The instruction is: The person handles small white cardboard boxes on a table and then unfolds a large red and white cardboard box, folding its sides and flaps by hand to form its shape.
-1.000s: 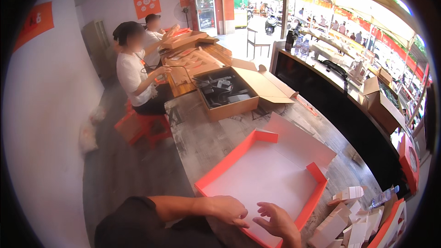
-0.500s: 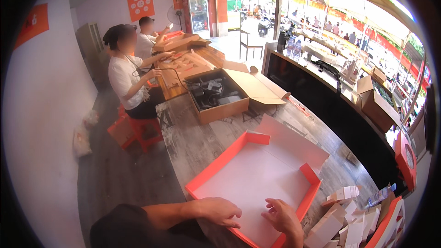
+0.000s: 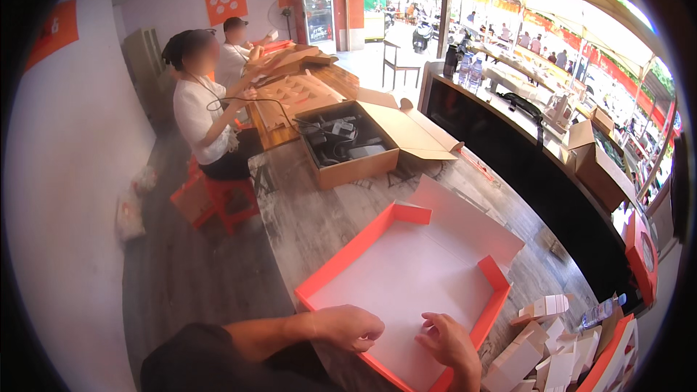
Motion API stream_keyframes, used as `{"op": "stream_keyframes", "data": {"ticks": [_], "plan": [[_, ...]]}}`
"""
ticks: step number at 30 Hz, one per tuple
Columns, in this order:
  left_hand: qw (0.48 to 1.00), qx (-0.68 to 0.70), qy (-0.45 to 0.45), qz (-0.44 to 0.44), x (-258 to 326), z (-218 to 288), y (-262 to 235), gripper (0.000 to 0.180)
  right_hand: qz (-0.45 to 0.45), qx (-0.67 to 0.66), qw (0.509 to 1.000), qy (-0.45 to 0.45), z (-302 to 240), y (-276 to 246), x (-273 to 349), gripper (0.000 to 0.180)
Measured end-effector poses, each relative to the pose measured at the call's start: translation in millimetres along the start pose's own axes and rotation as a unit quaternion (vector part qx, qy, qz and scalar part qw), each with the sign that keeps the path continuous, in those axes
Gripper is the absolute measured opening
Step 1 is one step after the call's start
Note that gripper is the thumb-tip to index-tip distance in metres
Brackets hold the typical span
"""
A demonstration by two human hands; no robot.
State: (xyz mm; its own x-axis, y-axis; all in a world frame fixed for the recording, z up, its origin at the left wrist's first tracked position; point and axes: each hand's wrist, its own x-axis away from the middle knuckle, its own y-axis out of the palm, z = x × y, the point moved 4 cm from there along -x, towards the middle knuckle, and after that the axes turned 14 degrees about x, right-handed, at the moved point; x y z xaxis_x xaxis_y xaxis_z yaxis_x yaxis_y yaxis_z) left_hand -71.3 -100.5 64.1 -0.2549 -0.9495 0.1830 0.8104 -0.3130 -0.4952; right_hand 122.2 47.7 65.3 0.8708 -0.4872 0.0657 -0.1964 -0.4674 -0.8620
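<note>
A shallow cardboard box (image 3: pixel 406 268), white inside with orange-red walls, lies unfolded on the table in front of me. Its far flap leans outward, and the far corners have folded-in tabs. Over the near left wall (image 3: pixel 337 274) of the box reaches my left hand (image 3: pixel 350 325), its fingers curled together; whether anything is between them is hidden. My right hand (image 3: pixel 449 345) hovers above the box floor by the near right wall, fingers bent but apart, with nothing visible in it.
Beyond stands a brown carton (image 3: pixel 356 163) of black electronics and cables. Small white cartons (image 3: pixel 544 352) and a plastic bottle (image 3: pixel 601 311) crowd the right. A black panel (image 3: pixel 508 149) borders the table. Two people sit at the far left; the nearer one (image 3: pixel 200 112) holds a cable.
My left hand's fingers have curled in from a looser, spread pose. My right hand has barely moved. The nearer person's hand has lifted slightly.
</note>
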Motion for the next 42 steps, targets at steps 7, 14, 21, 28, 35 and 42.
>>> {"op": "stream_keyframes", "data": {"ticks": [7, 14, 21, 28, 35, 42], "plan": [[0.999, 0.039, 0.027, 0.019, 2.2, -2.2, 0.0, 0.01, 0.018, -0.009, 1.0, -0.017, 2.3, 1.8, 0.1, 0.049], [0.999, 0.043, 0.029, 0.013, 1.9, -4.4, 1.5, 0.009, 0.02, -0.004, 1.0, -0.02, -0.1, 0.2, -0.1, 0.048], [0.999, 0.042, 0.031, 0.017, 3.1, -2.3, 0.7, 0.009, 0.019, -0.008, 1.0, -0.012, -0.3, 0.3, -0.7, 0.048], [0.999, 0.033, 0.028, 0.015, 2.2, -2.3, 0.0, 0.009, 0.021, -0.004, 1.0, -0.016, 2.5, 2.8, -0.5, 0.048], [0.999, 0.039, 0.034, 0.016, 1.8, -3.7, 0.2, 0.008, 0.021, -0.005, 1.0, -0.013, -1.4, -0.9, -0.1, 0.047], [0.998, 0.037, 0.053, 0.019, 2.9, -4.4, 0.6, 0.009, 0.023, 0.003, 1.0, -0.013, -3.0, -1.3, -0.5, 0.047]]}}
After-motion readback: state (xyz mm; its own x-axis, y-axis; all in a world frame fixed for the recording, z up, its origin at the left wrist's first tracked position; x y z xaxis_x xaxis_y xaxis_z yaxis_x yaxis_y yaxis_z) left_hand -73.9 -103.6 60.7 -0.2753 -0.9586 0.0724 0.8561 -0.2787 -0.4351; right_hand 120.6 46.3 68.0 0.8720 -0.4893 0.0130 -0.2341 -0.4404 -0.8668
